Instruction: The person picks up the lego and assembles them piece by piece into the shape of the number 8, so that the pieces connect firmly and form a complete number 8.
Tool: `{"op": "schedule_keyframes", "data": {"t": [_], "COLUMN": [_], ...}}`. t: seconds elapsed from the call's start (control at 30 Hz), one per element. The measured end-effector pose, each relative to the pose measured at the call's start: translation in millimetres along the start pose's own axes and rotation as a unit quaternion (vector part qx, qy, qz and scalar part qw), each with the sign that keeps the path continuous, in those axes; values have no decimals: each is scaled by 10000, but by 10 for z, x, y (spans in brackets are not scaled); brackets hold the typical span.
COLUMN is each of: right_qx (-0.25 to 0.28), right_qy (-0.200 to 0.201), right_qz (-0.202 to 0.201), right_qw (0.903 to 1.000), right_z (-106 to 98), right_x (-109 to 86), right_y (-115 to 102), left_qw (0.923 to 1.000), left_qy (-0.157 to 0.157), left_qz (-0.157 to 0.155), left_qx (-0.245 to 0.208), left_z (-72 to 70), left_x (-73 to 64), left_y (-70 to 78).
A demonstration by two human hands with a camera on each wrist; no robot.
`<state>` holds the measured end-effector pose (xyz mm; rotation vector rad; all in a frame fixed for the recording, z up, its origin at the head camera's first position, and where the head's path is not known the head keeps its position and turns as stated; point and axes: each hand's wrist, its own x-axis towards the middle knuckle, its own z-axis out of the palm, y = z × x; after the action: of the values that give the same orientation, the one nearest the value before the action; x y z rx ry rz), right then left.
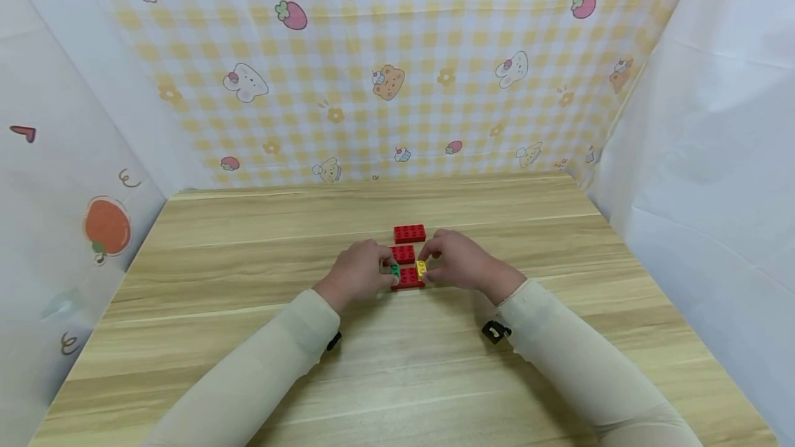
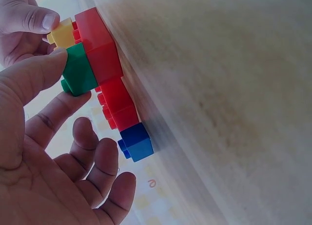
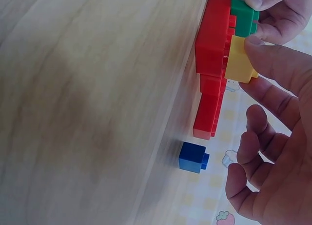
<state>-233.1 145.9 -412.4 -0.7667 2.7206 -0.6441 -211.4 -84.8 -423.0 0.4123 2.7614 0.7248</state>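
My left hand (image 1: 360, 271) pinches a small green brick (image 2: 80, 69) between thumb and index finger, at the left end of the nearest red brick (image 1: 408, 276). At that brick's right end, my right hand (image 1: 459, 264) pinches a small yellow brick (image 3: 236, 61) the same way. Both small bricks are studs up on top of the red one; how firmly the yellow one is seated I cannot tell. The other fingers of each hand are loosely bent. Red studs show between the two small bricks.
Behind stand a second red brick (image 1: 402, 254) and a third red brick (image 1: 409, 232). A blue brick shows beyond the hand in the left wrist view (image 2: 137, 142) and in the right wrist view (image 3: 191, 157); the hands hide this in the head view. A patterned cloth (image 1: 385, 123) closes off the wooden table's back.
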Motion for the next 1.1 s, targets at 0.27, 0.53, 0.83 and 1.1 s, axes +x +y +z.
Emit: {"op": "schedule_keyframes", "data": {"t": [0.27,0.53,0.83,1.1], "right_qx": [161,345,637,974], "right_qy": [-67,-106,-113,-189], "right_qz": [112,163,177,231], "right_qw": [9998,9992,9977,9948], "right_z": [21,8,16,58], "right_x": [18,7,-7,0], "right_y": [10,17,30,71], "left_qw": [10000,9999,10000,10000], "left_qy": [6,21,7,-25], "left_qz": [-3,81,35,-7], "left_qx": [38,73,-5,-3], "left_z": [-1,-3,-6,-24], "left_x": [-3,-15,-16,-36], "left_y": [7,28,31,36]}}
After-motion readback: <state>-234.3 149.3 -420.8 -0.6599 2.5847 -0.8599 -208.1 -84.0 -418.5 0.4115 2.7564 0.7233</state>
